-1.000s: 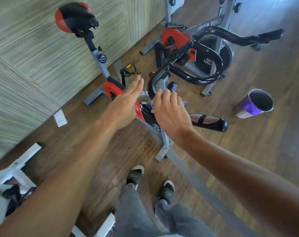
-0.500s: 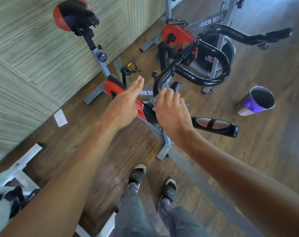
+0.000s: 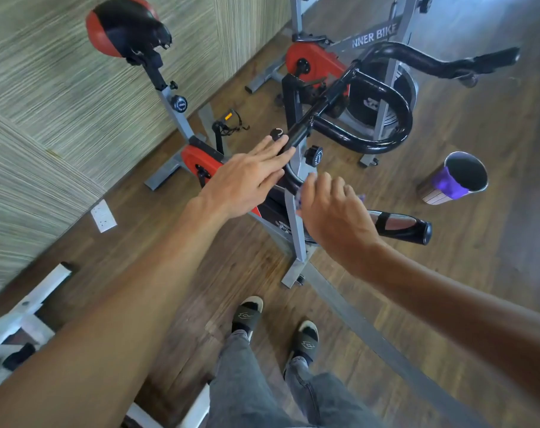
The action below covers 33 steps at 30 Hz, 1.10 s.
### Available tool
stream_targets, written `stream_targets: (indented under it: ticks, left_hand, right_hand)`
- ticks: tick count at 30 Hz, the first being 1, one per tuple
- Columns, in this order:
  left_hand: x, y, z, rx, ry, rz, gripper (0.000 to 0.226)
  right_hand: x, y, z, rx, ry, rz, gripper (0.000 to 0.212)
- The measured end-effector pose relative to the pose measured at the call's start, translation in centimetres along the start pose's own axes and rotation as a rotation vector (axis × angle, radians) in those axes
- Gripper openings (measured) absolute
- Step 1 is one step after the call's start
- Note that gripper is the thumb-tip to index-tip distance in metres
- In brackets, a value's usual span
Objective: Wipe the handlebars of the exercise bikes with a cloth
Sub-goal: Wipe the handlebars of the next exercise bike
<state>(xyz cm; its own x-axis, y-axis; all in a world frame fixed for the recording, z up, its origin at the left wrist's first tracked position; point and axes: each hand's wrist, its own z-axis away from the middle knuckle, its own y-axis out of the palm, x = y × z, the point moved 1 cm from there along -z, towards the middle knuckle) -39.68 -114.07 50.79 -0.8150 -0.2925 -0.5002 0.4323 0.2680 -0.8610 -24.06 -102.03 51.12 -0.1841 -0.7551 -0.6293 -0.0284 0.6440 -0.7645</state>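
A red and grey exercise bike stands before me with black looped handlebars [image 3: 383, 118]. One grip [image 3: 398, 225] sticks out to the right below my right hand. My right hand [image 3: 330, 208] presses a pale purple cloth [image 3: 299, 200], mostly hidden under the fingers, against the handlebar tube near the grey post. My left hand [image 3: 247, 177] is flat with fingers stretched out, its fingertips reaching the straight black bar of the handlebars; it holds nothing.
A second bike [image 3: 373, 35] stands behind the first. Its seat-side neighbour is the red and black saddle [image 3: 123, 29] by the striped wall. A bin with a purple liner [image 3: 457, 180] sits on the wood floor at right. White frame parts [image 3: 25, 310] lie at lower left.
My left hand has moved right and forward to the black bar. My right hand with the cloth has slid slightly down the handlebar tube. The view has shifted a little.
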Motion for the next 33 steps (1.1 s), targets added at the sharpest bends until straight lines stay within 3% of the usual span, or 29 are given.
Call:
stream_targets:
  ticks: [4,9,15,20,29,33]
  left_hand:
    - [1.3,-0.5,-0.7,0.049,0.123,-0.105,0.049]
    - [2.5,-1.8,-1.6,0.116,0.228,-0.209,0.05]
    - [3.7,-2.7,-3.3,0.16,0.266,-0.243,0.07]
    - [4.2,-2.2,-3.5,0.149,0.271,-0.209,0.072]
    - [0.8,-1.3,-2.6,0.046,0.147,-0.178,0.044]
    - [-2.0,0.2,-1.4,0.036,0.153,-0.178,0.041]
  right_hand:
    - [0.4,-0.7,-1.7,-0.024,0.008,-0.148,0.056]
    - [-0.3,-1.1,1.5,0.01,0.08,-0.171,0.05]
    - [2.6,-0.4,-2.5,-0.017,0.117,-0.153,0.032]
    - [2.2,-1.0,-3.3,0.024,0.144,-0.306,0.043]
    - [-3.6,-1.5,3.3,0.164,-0.129,-0.059,0.035]
    - [-6.4,-2.4,4.7,0.14,-0.22,-0.054,0.029]
